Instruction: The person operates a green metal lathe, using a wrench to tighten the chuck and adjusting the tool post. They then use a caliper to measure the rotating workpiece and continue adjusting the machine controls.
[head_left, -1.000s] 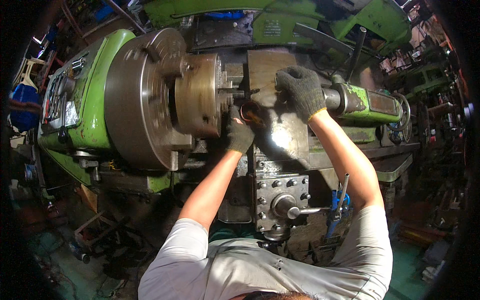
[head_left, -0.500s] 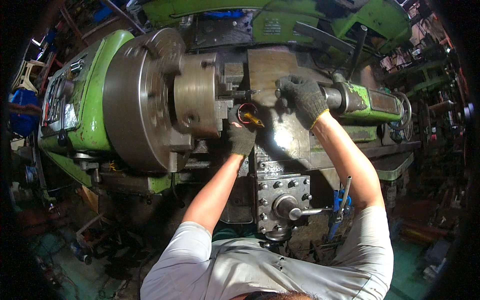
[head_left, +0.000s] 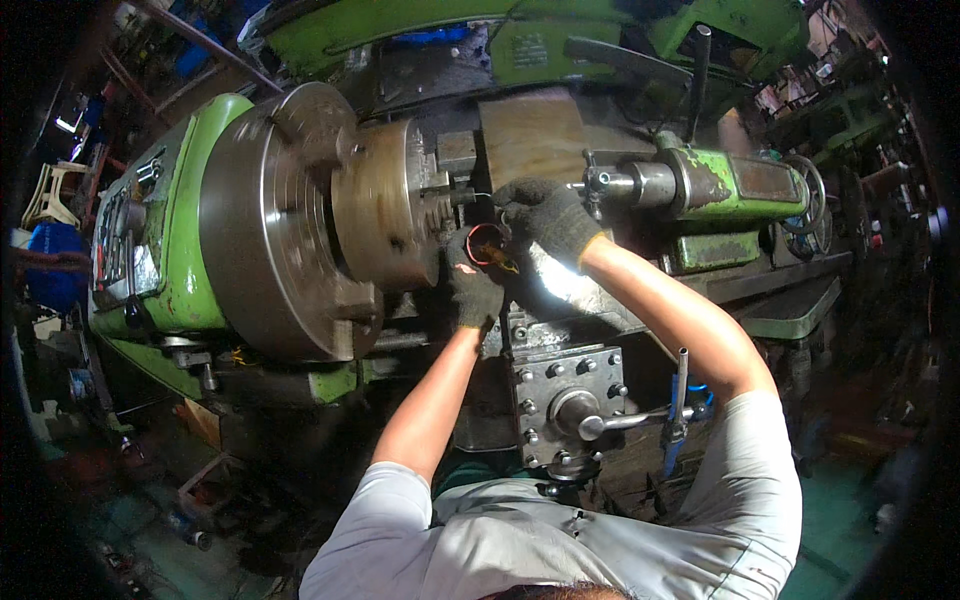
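Far left, the green-painted lathe headstock with its control panel; next to it the big grey steel faceplate disc, and bolted on its front the brownish steel jaw chuck. Just right of the chuck face, over the near edge of the lathe's carriage, sits the thing in hand — a small dark metal ring with a reddish-orange glint along its rim. Left hand, in a dark knit work glove, comes up from below with fingers curled close under and around the ring's lower left side; the grip looks nearly closed on it, though the glove hides the exact contact. Right hand, same kind of glove, lies over the ring from the upper right, fingers bent down onto its top edge, partly closed. Whether the ring is free or seated on something at the chuck I cannot tell. Judgement on handling: rigid metal, compact, probably light enough for fingertips, likely oily and so slippery — the rim may be sharp or warm, hence gloves. Best hold looks to be on the outer rim, pinched from opposite sides, keeping clear of the chuck. Below the hands, the grey bolted steel apron block with its lever handle. Further right, the green tailstock with a steel quill and its handwheel.
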